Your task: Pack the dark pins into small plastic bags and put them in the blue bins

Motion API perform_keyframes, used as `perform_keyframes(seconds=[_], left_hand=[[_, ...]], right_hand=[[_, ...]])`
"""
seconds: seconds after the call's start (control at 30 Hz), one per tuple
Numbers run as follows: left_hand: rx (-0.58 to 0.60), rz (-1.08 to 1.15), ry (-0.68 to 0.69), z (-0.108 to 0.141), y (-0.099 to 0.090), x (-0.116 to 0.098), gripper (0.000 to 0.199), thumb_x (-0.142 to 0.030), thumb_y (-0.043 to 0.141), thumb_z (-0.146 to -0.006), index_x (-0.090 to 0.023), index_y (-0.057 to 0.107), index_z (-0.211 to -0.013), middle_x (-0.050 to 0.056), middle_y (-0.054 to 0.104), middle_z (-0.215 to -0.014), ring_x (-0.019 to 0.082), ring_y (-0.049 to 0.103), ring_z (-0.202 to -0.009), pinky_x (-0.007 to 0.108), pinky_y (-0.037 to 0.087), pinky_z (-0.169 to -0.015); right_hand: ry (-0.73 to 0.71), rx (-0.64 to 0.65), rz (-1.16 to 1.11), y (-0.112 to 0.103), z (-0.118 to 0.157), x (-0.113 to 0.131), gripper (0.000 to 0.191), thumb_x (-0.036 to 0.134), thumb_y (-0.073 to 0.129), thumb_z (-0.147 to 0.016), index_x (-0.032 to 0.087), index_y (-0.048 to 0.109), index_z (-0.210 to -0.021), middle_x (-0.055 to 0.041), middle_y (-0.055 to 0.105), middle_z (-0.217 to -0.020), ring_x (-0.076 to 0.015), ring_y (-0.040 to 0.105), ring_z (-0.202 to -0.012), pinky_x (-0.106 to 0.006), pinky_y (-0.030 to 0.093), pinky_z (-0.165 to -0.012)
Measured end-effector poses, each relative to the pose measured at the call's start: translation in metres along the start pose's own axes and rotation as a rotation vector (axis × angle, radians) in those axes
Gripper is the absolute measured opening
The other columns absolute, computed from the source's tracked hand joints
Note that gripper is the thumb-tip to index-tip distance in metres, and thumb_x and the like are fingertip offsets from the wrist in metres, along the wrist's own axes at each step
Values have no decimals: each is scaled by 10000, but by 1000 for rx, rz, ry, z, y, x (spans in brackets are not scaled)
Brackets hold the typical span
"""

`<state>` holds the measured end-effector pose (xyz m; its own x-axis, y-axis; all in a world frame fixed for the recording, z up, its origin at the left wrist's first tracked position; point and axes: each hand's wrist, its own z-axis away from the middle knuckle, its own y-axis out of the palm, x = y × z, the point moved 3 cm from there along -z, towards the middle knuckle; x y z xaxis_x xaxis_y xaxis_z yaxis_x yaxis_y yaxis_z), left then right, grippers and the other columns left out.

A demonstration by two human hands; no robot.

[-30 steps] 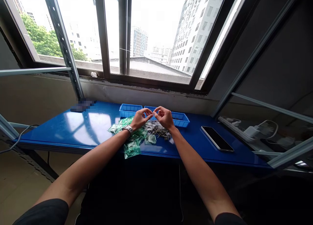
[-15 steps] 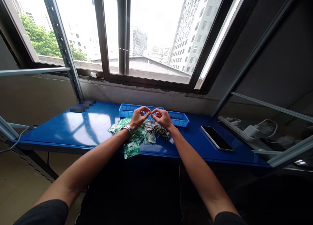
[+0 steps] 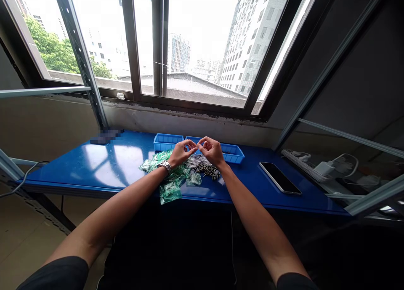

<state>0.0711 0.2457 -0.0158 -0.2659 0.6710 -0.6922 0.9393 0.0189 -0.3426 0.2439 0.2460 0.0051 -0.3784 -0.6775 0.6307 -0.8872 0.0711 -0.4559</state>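
Fingers (image 3: 190, 145) of both hands curled and raised, fingertips nearly meeting above the table, any tiny held item too small to tell. Left hand (image 3: 181, 153), steel watch (image 3: 165, 167) on its wrist, just above a spread of green plastic bags (image 3: 170, 193); right hand (image 3: 211, 151) above loose dark metal pins (image 3: 205, 168), just before two blue plastic bins (image 3: 167, 142). Farther right on the blue table (image 3: 94, 172), a smartphone (image 3: 279, 178) lying flat.

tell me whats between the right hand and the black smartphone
The head view shows a blue plastic tray's end and blue bench top between the right hand and the black smartphone.
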Motion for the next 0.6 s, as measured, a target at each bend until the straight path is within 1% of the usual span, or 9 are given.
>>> perform_keyframes(seconds=[0.1, 0.3, 0.43, 0.53, 0.6], left_hand=[[13, 0, 5, 1, 1, -1, 285, -472, 739, -900, -189, 748, -932, 65, 761, -928, 200, 670, -806, 306, 484, -676], [-60, 53, -11, -1, -3, 0, 308, -489, 720, -914, -181, 736, -916, 67, 750, -909, 199, 674, -814, 308, 497, -688], [-111, 95, -15, -3, -6, 2, 321, -501, 731, -900, -180, 732, -911, 73, 748, -927, 205, 679, -834, 314, 520, -715], [-111, 92, -12, -3, -6, 2, 328, -504, 737, -894, -176, 732, -907, 77, 747, -921, 206, 679, -828, 313, 521, -710], [-106, 88, -9, -2, -5, 1, 332, -505, 737, -893, -173, 730, -907, 77, 745, -913, 203, 677, -817, 309, 521, -704]], right_hand=[[-14, 8, -7, 1, 0, 1, 227, 425, 668, -887, 200, 653, -857, 50, 421, -557, -117, 364, -511, -265, 316, -506], [19, -11, -22, -1, -1, -3, 246, 445, 653, -894, 201, 644, -866, 40, 451, -569, -118, 376, -501, -266, 325, -499], [39, 66, -15, 2, -2, -7, 280, 472, 669, -875, 193, 663, -858, 45, 428, -554, -114, 348, -492, -266, 291, -489], [40, 140, -29, 7, -2, -8, 307, 495, 679, -867, 188, 683, -867, 47, 429, -552, -111, 337, -490, -266, 273, -490], [46, 159, -33, 8, -2, -9, 318, 504, 682, -865, 187, 692, -873, 48, 433, -554, -110, 336, -491, -266, 266, -490]])
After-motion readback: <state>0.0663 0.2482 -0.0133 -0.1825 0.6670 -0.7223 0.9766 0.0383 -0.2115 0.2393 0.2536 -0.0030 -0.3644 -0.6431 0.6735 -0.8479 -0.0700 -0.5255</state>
